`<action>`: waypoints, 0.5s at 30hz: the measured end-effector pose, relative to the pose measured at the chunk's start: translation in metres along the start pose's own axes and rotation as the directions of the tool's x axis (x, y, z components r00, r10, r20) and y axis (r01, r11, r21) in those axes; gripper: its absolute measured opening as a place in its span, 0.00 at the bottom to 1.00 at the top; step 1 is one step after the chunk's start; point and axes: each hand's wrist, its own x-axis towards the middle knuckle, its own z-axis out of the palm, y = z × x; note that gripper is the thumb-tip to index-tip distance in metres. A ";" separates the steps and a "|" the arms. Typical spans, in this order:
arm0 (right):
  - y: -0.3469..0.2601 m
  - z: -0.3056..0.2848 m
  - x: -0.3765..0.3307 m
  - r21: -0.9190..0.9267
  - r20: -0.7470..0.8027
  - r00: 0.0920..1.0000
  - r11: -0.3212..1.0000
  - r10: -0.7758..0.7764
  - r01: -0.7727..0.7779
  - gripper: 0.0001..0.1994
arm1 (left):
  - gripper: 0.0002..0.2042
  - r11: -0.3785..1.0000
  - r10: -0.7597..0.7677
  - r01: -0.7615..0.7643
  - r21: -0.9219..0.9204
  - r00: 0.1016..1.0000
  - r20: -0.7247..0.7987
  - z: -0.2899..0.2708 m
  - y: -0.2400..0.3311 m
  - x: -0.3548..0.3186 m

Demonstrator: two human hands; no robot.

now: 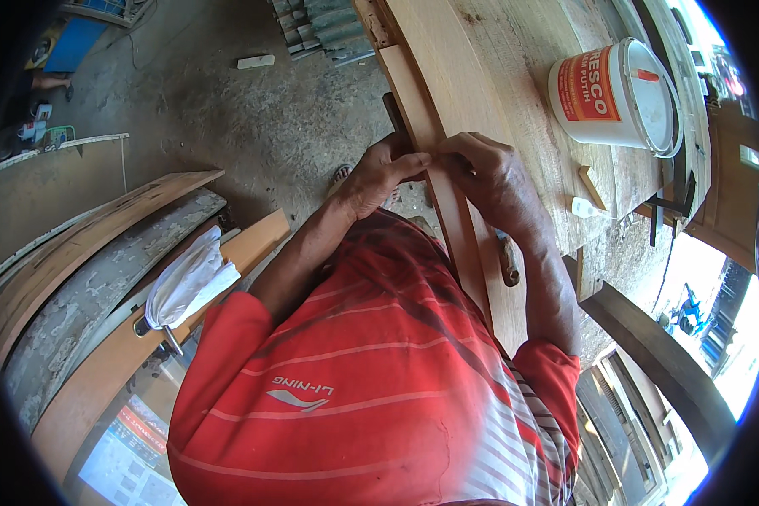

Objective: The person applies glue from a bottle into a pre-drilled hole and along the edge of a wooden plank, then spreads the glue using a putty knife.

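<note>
My left hand (386,175) is closed at the near edge of a long reddish-brown wooden board (415,97), its thumb reaching toward my right hand. Opposite it, my right hand (485,167) has its fingers curled in a pinch over the same board. The fingertips of both hands nearly meet. Whatever is between them is hidden or too small to make out. A short dark bar (393,111) sticks out from the board's edge just beyond my left hand. Beside my right forearm lies a brown wooden handle (508,260), partly covered by the arm.
A white lidded bucket (641,101) with a red label lies on its side on the wooden worktable (514,51). Nearby are a small white bottle (582,207) and a wood strip (593,187). To the left, planks (101,253) lean beside a white cloth (194,278). Corrugated sheets (320,29) lie on the floor.
</note>
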 end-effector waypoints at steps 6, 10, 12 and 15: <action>-0.001 -0.015 -0.014 -0.071 -0.072 0.996 0.996 0.049 -0.054 0.04 | 0.35 0.958 -0.070 0.082 0.274 0.996 -0.054 -0.001 -0.001 0.000; 0.007 -0.069 -0.040 0.001 -0.210 0.951 0.973 0.227 -0.232 0.11 | 0.32 0.966 0.032 0.010 0.259 0.987 -0.156 -0.006 -0.057 0.025; 0.026 -0.097 -0.051 0.205 -0.377 0.862 0.939 0.338 -0.278 0.11 | 0.27 0.977 0.044 -0.036 0.210 0.998 -0.032 0.004 -0.023 0.015; 0.063 -0.165 -0.057 -0.040 -0.583 0.799 0.976 0.150 -0.213 0.11 | 0.24 0.962 0.081 -0.048 0.270 0.990 -0.114 0.011 -0.005 -0.002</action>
